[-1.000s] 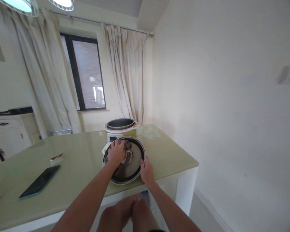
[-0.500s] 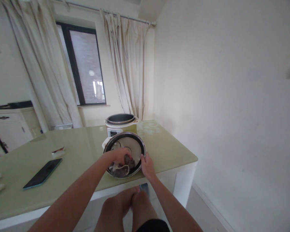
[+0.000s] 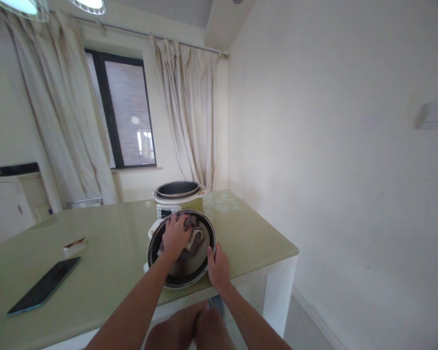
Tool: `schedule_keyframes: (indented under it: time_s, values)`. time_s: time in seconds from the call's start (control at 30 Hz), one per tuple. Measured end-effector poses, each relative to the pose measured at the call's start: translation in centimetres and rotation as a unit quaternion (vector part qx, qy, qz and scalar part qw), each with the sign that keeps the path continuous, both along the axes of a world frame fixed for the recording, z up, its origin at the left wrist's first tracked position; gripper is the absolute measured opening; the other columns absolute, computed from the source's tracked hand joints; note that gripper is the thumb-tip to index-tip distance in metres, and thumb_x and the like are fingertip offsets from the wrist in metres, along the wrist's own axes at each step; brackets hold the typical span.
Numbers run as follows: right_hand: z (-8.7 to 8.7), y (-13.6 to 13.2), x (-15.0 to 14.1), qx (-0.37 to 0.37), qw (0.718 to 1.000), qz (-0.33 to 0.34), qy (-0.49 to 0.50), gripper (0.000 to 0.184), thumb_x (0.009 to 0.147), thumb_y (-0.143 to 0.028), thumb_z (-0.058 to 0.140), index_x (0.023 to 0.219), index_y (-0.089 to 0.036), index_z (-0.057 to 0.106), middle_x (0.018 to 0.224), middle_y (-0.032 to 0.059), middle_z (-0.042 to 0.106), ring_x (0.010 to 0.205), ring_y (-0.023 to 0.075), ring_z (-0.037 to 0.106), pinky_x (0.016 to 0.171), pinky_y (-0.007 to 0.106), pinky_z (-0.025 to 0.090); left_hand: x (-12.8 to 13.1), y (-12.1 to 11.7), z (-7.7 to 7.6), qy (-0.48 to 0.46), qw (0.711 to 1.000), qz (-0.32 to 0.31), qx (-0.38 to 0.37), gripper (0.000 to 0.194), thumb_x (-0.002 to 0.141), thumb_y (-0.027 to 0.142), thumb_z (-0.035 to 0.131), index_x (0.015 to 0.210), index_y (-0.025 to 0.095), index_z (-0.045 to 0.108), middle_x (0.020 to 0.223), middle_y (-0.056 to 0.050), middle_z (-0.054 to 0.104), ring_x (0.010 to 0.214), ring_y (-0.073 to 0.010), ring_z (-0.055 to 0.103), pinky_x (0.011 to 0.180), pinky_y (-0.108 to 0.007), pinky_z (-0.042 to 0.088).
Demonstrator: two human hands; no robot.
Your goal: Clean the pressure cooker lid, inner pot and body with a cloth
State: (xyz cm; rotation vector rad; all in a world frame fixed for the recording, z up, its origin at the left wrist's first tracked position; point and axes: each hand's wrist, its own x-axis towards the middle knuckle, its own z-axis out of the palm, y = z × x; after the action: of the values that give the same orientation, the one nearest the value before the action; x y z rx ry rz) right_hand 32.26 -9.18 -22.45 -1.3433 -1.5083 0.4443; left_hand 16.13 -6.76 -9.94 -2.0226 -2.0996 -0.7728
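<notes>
Tilted up at the table's near edge is a round cooker lid (image 3: pixel 195 265), its metal inner side with a dark ring facing me. My right hand (image 3: pixel 219 266) grips the lid's right rim, thumb over the front. My left hand (image 3: pixel 175 236) presses a crumpled grey-brown cloth (image 3: pixel 195 238) against the upper left of the inner side; its fingers are partly curled over the cloth. Just behind the lid stands a white electric cooker (image 3: pixel 178 194) with its dark pot uncovered. The lid hides part of the cooker's front panel.
On the left of the green tabletop (image 3: pixel 113 262) lies a dark tablet or large phone (image 3: pixel 45 284). Beyond it sits a small white item with a reddish-brown top (image 3: pixel 74 247). A plain wall (image 3: pixel 332 170) rises to the right. My knees are under the table edge.
My left hand with the cloth went from the lid's upper left down to its lower part, then back up. My right hand kept holding the rim. The view tilted down, then up again.
</notes>
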Motion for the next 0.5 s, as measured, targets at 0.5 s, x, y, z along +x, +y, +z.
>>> schedule_keyframes:
  time_s: [0.5]
  values:
    - [0.2, 0.6, 1.5, -0.029, 0.996, 0.027, 0.076, 0.027, 0.098, -0.043, 0.049, 0.090, -0.021, 0.064, 0.085, 0.0084, 0.073, 0.081, 0.0251, 0.067, 0.074, 0.033, 0.045, -2.4, -1.3, 2.0, 0.097, 0.940, -0.213, -0.247, 0.047, 0.052, 0.002, 0.080, 0.092, 0.027, 0.084, 0.088, 0.003, 0.079, 0.088, -0.0223, 0.072, 0.081, -0.028, 0.055]
